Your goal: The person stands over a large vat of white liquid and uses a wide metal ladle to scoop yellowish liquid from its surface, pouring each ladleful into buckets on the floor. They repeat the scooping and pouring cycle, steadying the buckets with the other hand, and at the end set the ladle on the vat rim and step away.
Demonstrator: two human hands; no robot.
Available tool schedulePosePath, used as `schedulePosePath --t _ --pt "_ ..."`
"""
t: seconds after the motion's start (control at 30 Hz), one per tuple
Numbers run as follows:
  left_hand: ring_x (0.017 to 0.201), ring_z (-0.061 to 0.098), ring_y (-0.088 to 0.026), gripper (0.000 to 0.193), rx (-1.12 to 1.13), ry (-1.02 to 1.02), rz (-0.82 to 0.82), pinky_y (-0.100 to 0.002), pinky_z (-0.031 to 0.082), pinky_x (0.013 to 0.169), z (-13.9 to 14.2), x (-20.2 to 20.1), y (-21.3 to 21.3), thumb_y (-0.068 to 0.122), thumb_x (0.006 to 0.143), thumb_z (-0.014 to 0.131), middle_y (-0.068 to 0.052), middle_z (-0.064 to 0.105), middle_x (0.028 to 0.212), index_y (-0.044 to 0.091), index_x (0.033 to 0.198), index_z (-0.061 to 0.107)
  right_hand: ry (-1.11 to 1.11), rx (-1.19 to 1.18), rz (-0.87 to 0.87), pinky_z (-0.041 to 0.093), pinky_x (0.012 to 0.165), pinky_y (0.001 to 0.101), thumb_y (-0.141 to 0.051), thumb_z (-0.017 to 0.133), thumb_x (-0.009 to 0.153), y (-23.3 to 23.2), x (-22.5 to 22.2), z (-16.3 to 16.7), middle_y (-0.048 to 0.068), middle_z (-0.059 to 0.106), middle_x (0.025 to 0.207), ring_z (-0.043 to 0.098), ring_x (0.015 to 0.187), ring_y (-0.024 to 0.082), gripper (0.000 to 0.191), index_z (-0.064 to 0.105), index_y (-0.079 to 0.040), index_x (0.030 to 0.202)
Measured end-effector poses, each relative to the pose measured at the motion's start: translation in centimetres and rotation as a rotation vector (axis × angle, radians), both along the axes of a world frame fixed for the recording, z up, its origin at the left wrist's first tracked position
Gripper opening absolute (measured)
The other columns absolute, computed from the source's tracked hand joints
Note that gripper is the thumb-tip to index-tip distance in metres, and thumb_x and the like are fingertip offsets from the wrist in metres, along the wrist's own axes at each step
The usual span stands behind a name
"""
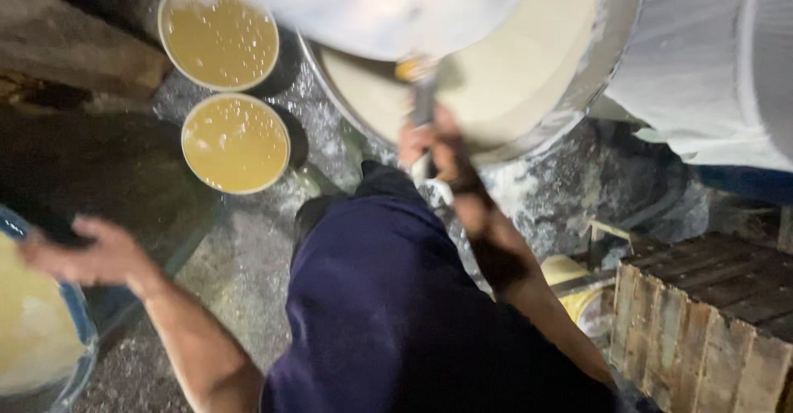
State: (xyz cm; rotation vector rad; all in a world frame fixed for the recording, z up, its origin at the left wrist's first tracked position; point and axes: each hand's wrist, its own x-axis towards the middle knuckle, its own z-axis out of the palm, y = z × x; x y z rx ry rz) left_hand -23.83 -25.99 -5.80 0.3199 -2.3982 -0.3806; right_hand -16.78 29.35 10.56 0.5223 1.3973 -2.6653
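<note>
Wet grey floor; right grip [431, 144] clenched round scraper handle [424, 103], left grip [87, 252] unclear.

Gritty floor [248, 272]: two pale bowls [219, 33], big pan [570, 91].

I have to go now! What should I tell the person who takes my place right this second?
Right hand: gripping the handle of a tool at the rim of the big round pan of pale batter.
Left hand: stretched out over the blue tub, holding something dark; too blurred to name.
Two bowls of yellow liquid stand full on the wet ground.
Done: bowls filled, pan filled.
Left: the tool is still in the pan; how far that work has got can't be told.
</note>
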Motion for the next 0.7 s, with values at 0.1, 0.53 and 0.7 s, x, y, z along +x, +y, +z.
schedulePosePath --t 0.1,0.53,0.7 --pt "0.146 0.043 -0.037 0.068 -0.065 0.041 0.277 -0.043 0.049 0.121 1.6 1.4 -4.1 0.058 0.101 0.064 -0.030 0.036 0.158 0.007 0.146 0.057 -0.143 -0.172 0.208 0.053 0.063 0.0362 -0.001 0.072 0.083 -5.8 -2.5 1.0 0.006 0.061 0.082 0.061 0.067 0.019 0.047 0.050 0.000 0.124" --pt "0.152 0.027 -0.052 0.092 0.203 -0.693 0.281 -0.058 0.027 0.124 3.0 6.5 -11.8 0.063 0.101 0.069 -0.031 0.025 0.168 0.001 0.162 0.041 0.019 0.833 0.790 0.054 0.063 0.0274 -0.009 0.077 0.100 -22.7 -13.8 -17.2 -0.001 0.069 0.085 0.065 0.071 0.009 0.016 0.068 0.000 0.111" --pt "0.153 0.036 -0.048 0.079 0.221 -0.549 0.343 -0.054 0.035 0.127 1.6 7.2 -11.5 0.045 0.107 0.068 -0.023 0.033 0.169 0.007 0.167 0.034 -0.105 1.274 0.702 0.045 0.075 0.0491 -0.020 0.079 0.086 -26.7 -14.7 -23.9 0.023 0.058 0.096 0.057 0.087 0.037 0.049 0.054 0.012 0.113"
